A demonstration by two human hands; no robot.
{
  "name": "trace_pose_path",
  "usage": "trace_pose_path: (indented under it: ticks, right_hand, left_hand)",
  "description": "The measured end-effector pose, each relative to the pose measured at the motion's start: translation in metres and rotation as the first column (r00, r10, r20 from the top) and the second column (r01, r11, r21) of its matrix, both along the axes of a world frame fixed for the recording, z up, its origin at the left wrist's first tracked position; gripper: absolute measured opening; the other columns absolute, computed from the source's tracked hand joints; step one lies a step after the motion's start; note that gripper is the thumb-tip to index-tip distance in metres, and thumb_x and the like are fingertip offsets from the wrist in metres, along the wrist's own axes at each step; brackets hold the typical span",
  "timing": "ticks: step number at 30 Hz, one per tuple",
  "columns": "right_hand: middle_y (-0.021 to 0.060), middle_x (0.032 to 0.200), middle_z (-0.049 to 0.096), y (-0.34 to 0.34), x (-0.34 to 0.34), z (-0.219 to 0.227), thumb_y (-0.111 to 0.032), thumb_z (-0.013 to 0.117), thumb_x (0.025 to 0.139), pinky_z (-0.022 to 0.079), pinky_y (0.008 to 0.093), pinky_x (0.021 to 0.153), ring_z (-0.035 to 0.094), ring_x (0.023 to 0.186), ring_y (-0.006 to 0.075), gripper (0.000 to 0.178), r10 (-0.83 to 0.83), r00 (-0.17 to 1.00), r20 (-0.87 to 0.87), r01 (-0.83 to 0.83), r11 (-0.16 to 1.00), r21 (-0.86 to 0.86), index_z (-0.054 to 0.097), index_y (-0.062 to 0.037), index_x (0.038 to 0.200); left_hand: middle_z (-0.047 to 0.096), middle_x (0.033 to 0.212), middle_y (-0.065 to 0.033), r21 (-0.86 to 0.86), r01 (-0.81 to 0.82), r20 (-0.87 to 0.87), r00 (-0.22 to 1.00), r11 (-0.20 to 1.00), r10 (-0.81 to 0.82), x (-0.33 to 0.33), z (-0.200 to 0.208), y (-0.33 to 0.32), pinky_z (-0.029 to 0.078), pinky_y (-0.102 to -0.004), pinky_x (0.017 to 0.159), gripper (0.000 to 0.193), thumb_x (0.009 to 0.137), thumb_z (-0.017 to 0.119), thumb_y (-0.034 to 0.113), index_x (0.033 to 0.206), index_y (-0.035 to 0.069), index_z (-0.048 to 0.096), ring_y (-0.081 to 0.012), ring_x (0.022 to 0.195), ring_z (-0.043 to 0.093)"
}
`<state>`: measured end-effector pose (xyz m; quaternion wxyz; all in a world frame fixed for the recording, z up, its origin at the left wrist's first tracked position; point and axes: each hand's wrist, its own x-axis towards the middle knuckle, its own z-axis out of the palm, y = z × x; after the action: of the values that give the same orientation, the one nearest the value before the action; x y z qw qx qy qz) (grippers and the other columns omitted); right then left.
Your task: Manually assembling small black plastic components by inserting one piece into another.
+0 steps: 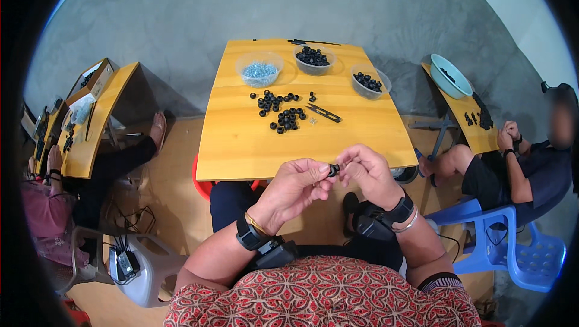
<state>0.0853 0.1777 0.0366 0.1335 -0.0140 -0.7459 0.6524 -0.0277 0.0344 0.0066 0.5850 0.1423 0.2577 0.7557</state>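
Just past the table's near edge, my left hand (pixel 295 185) pinches a small round black part (pixel 333 170) between thumb and fingers. My right hand (pixel 368 173) meets it from the right, its fingertips pinched together against the part's side. Whatever those right fingertips hold is too small to make out. Farther up the yellow table (pixel 235 152) lie several loose black parts (pixel 286 119) of the same sort. Beside them rests a pair of black thread snips (pixel 324 112).
Three clear bowls stand toward the back: one with pale blue bits (pixel 260 70), two with black parts (pixel 313 56) (pixel 368 82). A seated person (pixel 531 164) works at the right table, near a light blue basin (pixel 451 76). Another person (pixel 51 218) sits at the left.
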Motion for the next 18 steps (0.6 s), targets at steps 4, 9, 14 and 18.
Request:
trace_pose_path:
  ticks: [4, 9, 14, 18]
  right_hand:
    - [0.0044, 0.081, 0.053, 0.01, -0.004, 0.004, -0.004, 0.051, 0.084, 0.042, 0.0207, 0.061, 0.051, 0.07, 0.0087, 0.02, -0.006, 0.998, -0.058, 0.015, 0.988, 0.156, 0.046, 0.0025, 0.102]
    - [0.0043, 0.077, 0.058, 0.017, -0.014, -0.022, -0.003, 0.054, 0.082, 0.044, 0.0215, 0.061, 0.054, 0.069, 0.0081, 0.02, -0.067, 0.997, -0.037, 0.076, 0.927, 0.367, 0.049, 0.001, 0.1]
    - [0.0137, 0.073, 0.059, 0.113, -0.05, -0.014, -0.013, 0.058, 0.078, 0.046, 0.0297, 0.061, 0.059, 0.067, 0.0205, 0.024, -0.49, 0.867, -0.092, 0.44, 0.664, 0.605, 0.051, 0.002, 0.095]
    - [0.0265, 0.093, 0.056, 0.191, -0.078, 0.009, -0.02, 0.058, 0.079, 0.043, 0.041, 0.077, 0.054, 0.089, 0.0394, 0.048, -0.67, 0.723, -0.168, 0.506, 0.348, 0.789, 0.038, 0.0039, 0.115]
  left_hand:
    - [0.061, 0.072, -0.009, -0.038, 0.001, -0.022, 1.0, 0.999, -0.001, -0.005, 0.001, 0.009, 0.05, -0.0228, 0.052, 0.013, 0.083, 0.056, 0.011, 0.081, -0.001, 0.058, -0.0142, 0.055, 0.058]
    - [0.059, 0.074, -0.0071, -0.129, 0.012, -0.078, 0.997, 0.992, -0.022, -0.011, -0.019, 0.024, 0.049, -0.0234, 0.054, 0.018, 0.088, 0.05, 0.017, 0.088, 0.0, 0.055, -0.0131, 0.062, 0.056]
    - [0.058, 0.075, -0.0059, -0.218, -0.08, -0.014, 0.997, 0.973, 0.079, -0.038, -0.048, 0.015, 0.049, -0.025, 0.056, 0.02, 0.088, 0.05, 0.019, 0.092, 0.001, 0.056, -0.0129, 0.065, 0.055]
    - [0.058, 0.076, -0.0064, -0.23, -0.148, 0.035, 0.986, 0.962, 0.161, -0.055, -0.062, 0.018, 0.049, -0.0242, 0.056, 0.018, 0.088, 0.05, 0.018, 0.092, 0.001, 0.056, -0.0124, 0.064, 0.055]
